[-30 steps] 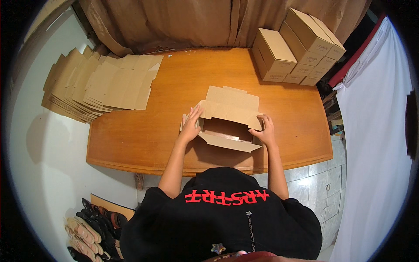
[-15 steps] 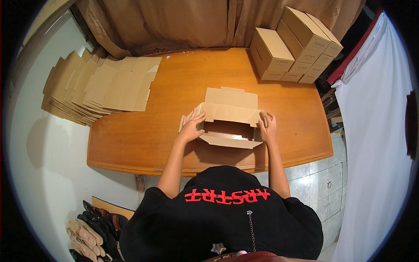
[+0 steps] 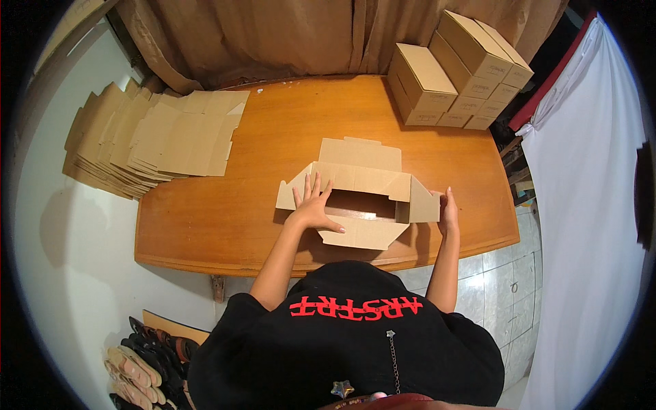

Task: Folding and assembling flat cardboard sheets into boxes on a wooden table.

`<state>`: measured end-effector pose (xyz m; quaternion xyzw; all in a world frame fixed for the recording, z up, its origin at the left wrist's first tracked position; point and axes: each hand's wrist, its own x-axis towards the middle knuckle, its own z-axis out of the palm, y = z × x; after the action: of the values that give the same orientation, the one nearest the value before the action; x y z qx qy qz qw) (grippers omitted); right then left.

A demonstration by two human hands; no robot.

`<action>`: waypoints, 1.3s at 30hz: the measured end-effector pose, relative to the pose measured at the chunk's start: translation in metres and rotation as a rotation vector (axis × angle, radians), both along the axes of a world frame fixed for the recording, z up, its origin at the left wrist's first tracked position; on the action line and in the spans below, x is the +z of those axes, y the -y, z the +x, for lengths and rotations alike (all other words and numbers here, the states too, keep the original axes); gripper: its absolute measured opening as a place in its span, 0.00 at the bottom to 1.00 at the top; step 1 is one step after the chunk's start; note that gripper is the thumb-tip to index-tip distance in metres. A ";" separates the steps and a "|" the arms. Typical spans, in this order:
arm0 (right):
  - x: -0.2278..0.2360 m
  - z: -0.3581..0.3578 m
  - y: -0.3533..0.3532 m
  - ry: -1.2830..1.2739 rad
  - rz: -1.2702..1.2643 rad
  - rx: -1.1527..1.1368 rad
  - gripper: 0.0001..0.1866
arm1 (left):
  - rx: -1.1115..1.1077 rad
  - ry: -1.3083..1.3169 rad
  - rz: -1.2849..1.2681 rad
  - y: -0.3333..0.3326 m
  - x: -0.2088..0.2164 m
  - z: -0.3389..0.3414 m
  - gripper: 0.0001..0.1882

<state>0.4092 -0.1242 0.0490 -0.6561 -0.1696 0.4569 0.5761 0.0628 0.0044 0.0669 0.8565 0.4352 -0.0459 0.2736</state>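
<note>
An unfolded cardboard box [image 3: 365, 235] stands on the wooden table in front of me, its flaps spread outward. Brown wood with a bright glint shows through its opening. Spread wide, my left hand [image 3: 314, 210] lies at the box's left end, thumb over the near flap and fingers by the left flap. My right hand [image 3: 447, 210] is at the outer edge of the right side flap [image 3: 425, 201], its fingers stretched upward and grasping nothing that I can see. Part of that hand's thumb side is hidden by the flap.
Flat cardboard blanks [image 3: 184, 140] lie stacked at the table's [image 3: 287, 116] far left. Closed boxes [image 3: 427, 82] are piled at the far right. A brown curtain [image 3: 273, 41] hangs behind, a white cloth [image 3: 588, 171] at right. Sandals [image 3: 137, 372] sit at lower left.
The near flap has folded down toward me and the right side flap has swung outward. My right hand has moved right and nearer; my left hand has shifted right, with fingers spread.
</note>
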 end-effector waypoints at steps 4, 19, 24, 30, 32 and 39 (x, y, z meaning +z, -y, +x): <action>0.018 -0.017 -0.008 -0.086 0.199 0.197 0.22 | 0.015 0.012 0.039 0.004 -0.002 0.000 0.74; 0.005 -0.106 -0.052 1.232 -0.230 0.215 0.43 | 0.050 0.199 0.036 0.005 -0.006 -0.006 0.61; 0.017 -0.109 -0.055 1.198 -0.309 0.232 0.45 | 0.405 0.218 0.106 -0.005 0.001 -0.030 0.50; 0.012 -0.098 -0.062 1.213 -0.318 0.276 0.52 | 0.667 0.383 0.227 -0.016 0.001 -0.053 0.39; 0.009 -0.096 -0.064 1.229 -0.274 0.266 0.54 | 0.682 0.734 0.013 -0.004 0.034 -0.038 0.36; 0.016 -0.096 -0.070 1.253 -0.293 0.364 0.54 | 0.039 0.447 0.035 0.008 0.024 -0.006 0.40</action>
<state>0.3133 -0.0541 0.0647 -0.8299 -0.5163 0.0977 0.1876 0.0571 -0.0032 0.0909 0.8415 0.3809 0.1579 0.3492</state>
